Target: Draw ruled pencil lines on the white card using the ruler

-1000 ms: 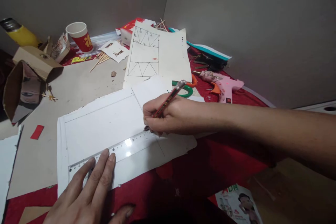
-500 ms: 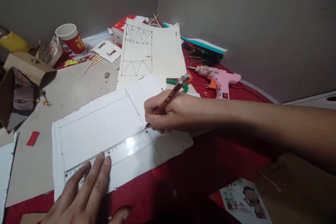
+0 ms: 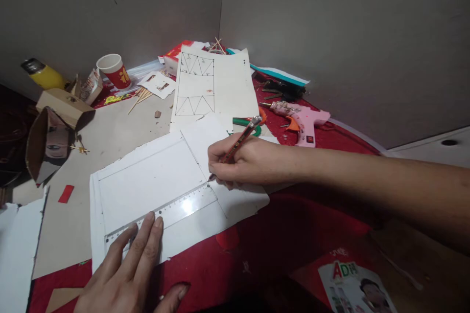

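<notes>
My right hand is closed around a dark red pencil, whose tip touches the white sheet by the far end of a clear ruler. My left hand lies with fingers stretched out, three fingertips pressing the ruler's near part. Under both is the white sheet, marked with pencil lines that form a long rectangle. Beyond it lies a cream sheet with a drawn pattern of triangles between straight lines.
A pink glue gun lies at the right, near green-handled scissors. At the back left stand a paper cup and a yellow bottle. Wooden sticks, a cardboard piece and a red scrap lie on the left.
The view has shifted, so the scene sits slightly lower and further right. The pencil tip has come to the ruler's far end; the left hand keeps pressing the ruler.
</notes>
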Demonstrator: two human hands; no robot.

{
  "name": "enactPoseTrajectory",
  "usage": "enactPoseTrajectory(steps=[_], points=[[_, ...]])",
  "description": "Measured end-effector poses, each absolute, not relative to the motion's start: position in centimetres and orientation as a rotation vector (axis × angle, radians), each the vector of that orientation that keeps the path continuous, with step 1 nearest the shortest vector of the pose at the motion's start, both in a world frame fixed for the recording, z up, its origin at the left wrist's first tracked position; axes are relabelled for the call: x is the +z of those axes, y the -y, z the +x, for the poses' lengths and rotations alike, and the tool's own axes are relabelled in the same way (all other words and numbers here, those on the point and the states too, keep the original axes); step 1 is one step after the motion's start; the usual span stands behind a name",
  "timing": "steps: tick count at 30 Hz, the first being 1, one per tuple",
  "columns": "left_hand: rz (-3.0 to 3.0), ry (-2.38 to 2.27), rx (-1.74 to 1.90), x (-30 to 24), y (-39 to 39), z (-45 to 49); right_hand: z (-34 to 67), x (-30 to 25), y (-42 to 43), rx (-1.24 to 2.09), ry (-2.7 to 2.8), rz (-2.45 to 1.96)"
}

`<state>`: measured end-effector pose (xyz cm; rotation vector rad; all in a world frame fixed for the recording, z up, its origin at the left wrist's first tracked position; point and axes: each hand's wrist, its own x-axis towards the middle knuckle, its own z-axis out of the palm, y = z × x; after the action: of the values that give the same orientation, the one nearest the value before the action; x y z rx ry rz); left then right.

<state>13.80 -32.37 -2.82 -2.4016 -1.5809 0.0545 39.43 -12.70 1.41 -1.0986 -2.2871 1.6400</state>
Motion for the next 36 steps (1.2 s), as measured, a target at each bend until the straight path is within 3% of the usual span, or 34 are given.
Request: enactPoseTrajectory(steps=[5, 15, 25, 36], points=[[-2.414, 1.484, -0.024, -2.9, 32.2, 13.6, 40.4, 2.1, 12.9, 1.624, 2.038, -0.995], [-2.443, 1.315, -0.081, -1.3, 33.5, 12.7, 34.5, 1.3, 9.2, 0.818, 2.628, -0.816], [-2.377, 1.465, -0.151, -2.3, 34.8, 9.4, 27.5, 0.6, 7.2, 0.867, 2.821, -0.820], [-2.484, 2.373, 0.059, 0.9, 32.5, 9.0, 31.6, 5.1, 6.4, 1.481, 2.479, -0.708]])
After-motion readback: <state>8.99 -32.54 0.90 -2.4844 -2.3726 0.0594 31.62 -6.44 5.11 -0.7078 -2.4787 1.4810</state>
